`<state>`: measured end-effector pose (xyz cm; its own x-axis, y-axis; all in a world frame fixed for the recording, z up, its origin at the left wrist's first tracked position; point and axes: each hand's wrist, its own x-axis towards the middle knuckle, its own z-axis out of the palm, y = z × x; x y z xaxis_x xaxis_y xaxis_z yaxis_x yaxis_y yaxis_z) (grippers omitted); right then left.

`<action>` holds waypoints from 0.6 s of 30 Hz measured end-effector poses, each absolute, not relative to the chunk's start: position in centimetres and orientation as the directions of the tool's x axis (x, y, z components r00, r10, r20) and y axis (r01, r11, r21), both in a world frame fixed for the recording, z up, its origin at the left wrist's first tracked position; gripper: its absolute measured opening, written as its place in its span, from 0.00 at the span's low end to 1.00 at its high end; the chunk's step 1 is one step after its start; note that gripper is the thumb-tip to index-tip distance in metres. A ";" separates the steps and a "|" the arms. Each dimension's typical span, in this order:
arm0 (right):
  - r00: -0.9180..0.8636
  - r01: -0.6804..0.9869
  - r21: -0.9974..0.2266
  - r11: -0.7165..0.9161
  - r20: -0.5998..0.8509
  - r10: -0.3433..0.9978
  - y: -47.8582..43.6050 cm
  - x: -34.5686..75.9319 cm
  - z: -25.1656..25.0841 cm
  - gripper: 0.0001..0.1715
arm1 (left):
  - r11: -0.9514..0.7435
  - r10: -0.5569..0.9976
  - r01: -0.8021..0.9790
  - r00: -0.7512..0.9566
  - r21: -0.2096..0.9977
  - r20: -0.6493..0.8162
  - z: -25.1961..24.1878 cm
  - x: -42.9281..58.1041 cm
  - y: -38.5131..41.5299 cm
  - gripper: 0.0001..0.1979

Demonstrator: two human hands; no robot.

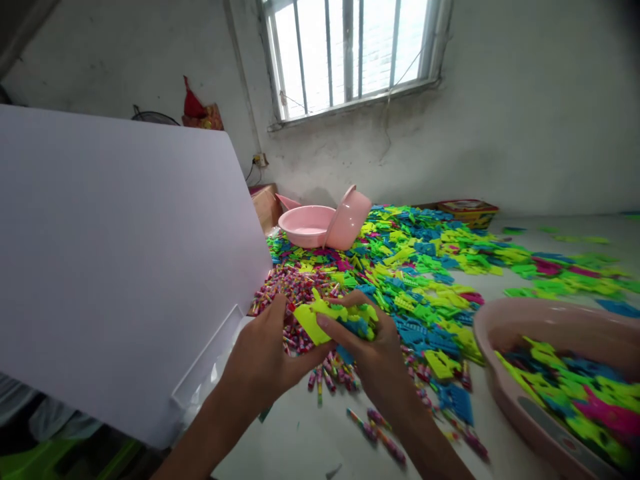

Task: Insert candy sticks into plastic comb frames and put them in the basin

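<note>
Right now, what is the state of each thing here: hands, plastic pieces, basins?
Left hand: gripping plastic pieces.
Right hand: gripping the same pieces.
Plastic pieces: yellow-green and blue, clumped.
Near pink basin: upright, holding pieces.
Far pink basin: upright.
Tipped pink basin: resting on its edge.

Daylight from barred window (347, 57), blown-out glass, wide-angle edge bowing, slight blur on hands (260, 360)

My workroom, daylight at the barred window (347, 53).
Stained plaster walls (530, 113) surround me, with a wall socket (260, 160), a red ornament (194, 103) and a cardboard box (265, 207) by the corner.
</note>
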<state>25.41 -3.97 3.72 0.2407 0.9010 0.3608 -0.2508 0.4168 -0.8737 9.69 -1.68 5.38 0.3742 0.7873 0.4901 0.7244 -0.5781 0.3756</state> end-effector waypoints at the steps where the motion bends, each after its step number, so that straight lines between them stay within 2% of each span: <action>1: 0.252 -0.251 -0.867 0.430 0.371 0.894 -3.9 25.3 3.7 0.11 | -0.570 0.790 0.735 0.368 0.366 0.490 5.4 9.6 -1.6 0.25; 6: 0.260 -0.235 -0.864 0.445 0.385 0.885 -3.8 25.0 3.4 0.11 | -0.552 0.778 0.784 0.362 0.283 0.513 5.0 9.3 -1.4 0.26; 13: 0.296 -0.128 -0.875 0.468 0.417 0.860 -3.6 24.6 3.1 0.11 | -0.566 0.648 0.825 0.444 0.001 0.619 4.1 8.5 -1.0 0.24; 18: 0.261 -0.138 -0.873 0.467 0.423 0.868 -3.6 24.3 2.9 0.10 | -0.600 0.653 0.800 0.477 0.017 0.588 4.3 7.9 -0.7 0.25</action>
